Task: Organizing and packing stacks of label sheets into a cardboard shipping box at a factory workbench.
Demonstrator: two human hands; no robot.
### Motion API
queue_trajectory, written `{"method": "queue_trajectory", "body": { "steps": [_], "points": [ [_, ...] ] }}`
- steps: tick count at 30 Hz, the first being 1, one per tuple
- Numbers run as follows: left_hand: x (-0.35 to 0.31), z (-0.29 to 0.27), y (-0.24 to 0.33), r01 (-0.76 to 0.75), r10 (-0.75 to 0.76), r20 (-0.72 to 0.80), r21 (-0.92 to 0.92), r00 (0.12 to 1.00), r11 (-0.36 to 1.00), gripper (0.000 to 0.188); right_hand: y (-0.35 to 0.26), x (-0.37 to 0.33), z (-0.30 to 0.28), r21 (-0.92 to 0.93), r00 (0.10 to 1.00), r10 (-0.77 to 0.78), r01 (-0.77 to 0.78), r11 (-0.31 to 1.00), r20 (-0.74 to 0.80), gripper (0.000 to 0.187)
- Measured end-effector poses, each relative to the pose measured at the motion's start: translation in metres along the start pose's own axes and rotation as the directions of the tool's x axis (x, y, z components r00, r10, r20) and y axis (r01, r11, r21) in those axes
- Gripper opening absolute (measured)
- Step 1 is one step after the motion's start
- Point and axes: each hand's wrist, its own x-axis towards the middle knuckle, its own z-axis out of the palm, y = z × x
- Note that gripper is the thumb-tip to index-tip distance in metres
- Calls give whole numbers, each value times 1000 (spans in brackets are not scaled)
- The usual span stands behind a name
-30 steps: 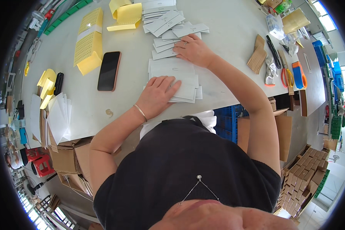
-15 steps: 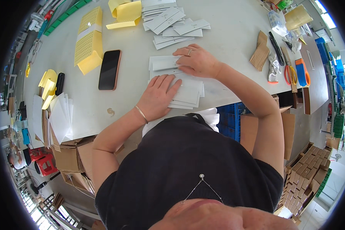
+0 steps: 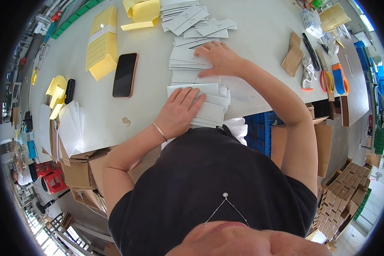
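My left hand lies flat with its fingers stretched out on a near stack of flat white paper slips, close to the table's front edge. Farther off, my right hand is open, thumb and fingers apart. Its fingertips rest at the right side of a small fanned bunch of similar slips. Between the two hands lies another white slip, partly overlapped by its neighbours. A larger loose heap of white slips spreads beyond my right hand.
A phone lies left of the slips, near a yellow perforated paper stack and a folded yellow sheet. At right are scissors, a black cutter, brown paper and an orange-and-blue tape roll.
My right hand has moved away from my body and its fingers have spread. A fanned bunch of slips now shows beside it. My left hand stays on the near stack, slightly lower in view.
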Motion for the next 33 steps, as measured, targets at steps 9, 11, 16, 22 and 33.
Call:
{"method": "queue_trajectory", "body": {
  "steps": [9, 11, 16, 22, 33],
  "points": [
    [0, -3, 2, 50, -52, 74, 22, 996, 998, 79, -7, -1, -3, 0, 998, 16, -16, 1000, 58, 60],
    [0, -5, 3, 50, -49, 90, -2, 995, 999, 78, -1, 5, -1, -19, 998, 37, -37, 999, 48, 61],
    [4, -8, -2, 28, -30, 94, 16, 995, 999, 76, 6, 5, 7, -30, 998, 55, -55, 998, 1, 65],
    [12, -11, -11, 82, -84, 118, 20, 989, 996, 76, 6, 1, 11, -61, 995, -27, 21, 998, -94, 76],
    [26, -16, -23, 83, -80, 31, -102, 996, 991, 71, 13, -1, 6, -98, 985, -152, 144, 985, -76, 59]
  ]
}}
